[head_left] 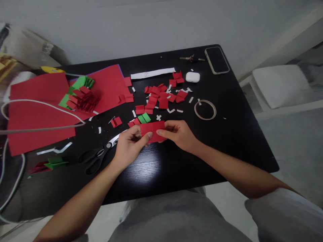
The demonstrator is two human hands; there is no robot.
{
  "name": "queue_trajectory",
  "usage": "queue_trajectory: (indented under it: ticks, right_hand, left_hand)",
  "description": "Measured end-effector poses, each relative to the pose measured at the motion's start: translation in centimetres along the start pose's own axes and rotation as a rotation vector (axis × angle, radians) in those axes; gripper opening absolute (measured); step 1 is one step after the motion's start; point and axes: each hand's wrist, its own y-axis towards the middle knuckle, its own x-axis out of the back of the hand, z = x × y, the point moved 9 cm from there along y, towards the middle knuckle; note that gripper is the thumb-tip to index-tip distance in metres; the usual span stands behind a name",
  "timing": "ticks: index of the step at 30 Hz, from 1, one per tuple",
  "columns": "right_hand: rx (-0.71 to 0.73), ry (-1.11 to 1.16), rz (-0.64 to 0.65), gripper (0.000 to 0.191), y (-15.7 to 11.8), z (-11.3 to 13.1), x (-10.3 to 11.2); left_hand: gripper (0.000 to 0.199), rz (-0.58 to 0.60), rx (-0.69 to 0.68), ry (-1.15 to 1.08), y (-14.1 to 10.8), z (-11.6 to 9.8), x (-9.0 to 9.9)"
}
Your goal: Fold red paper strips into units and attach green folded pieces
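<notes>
A creased piece of red paper [153,128] is held up over the black table between both hands. My left hand [129,145] pinches its left part, thumb on top. On its right side my right hand [179,134] grips it the same way, fingers behind and thumb on the front. Just beyond the paper lie a small folded green piece [144,118] and a heap of folded red pieces [163,101] with white scraps among them. Scissors with black handles [97,157] rest by my left hand, their blades partly behind it.
Large red sheets [40,114] cover the table's left, with folded green and red pieces and a white cable [45,103] over them. A tape ring [214,111], a white case [192,77], keys [192,58] and a phone [217,60] lie to the right.
</notes>
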Motion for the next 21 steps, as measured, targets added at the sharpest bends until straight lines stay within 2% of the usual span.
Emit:
queue_trajectory:
  ticks: [6, 21]
  right_hand:
    - [0.008, 0.004, -0.031, 0.036, 0.22, -0.06, 0.28]
    - [0.054, -0.093, 0.032, 0.03, -0.27, 0.47, -0.37]
  left_hand:
    - [0.023, -0.006, 0.017, -0.029, 0.14, 0.11, 0.21]
    - [0.015, 0.044, 0.008, -0.02, -0.03, 0.28, -0.19]
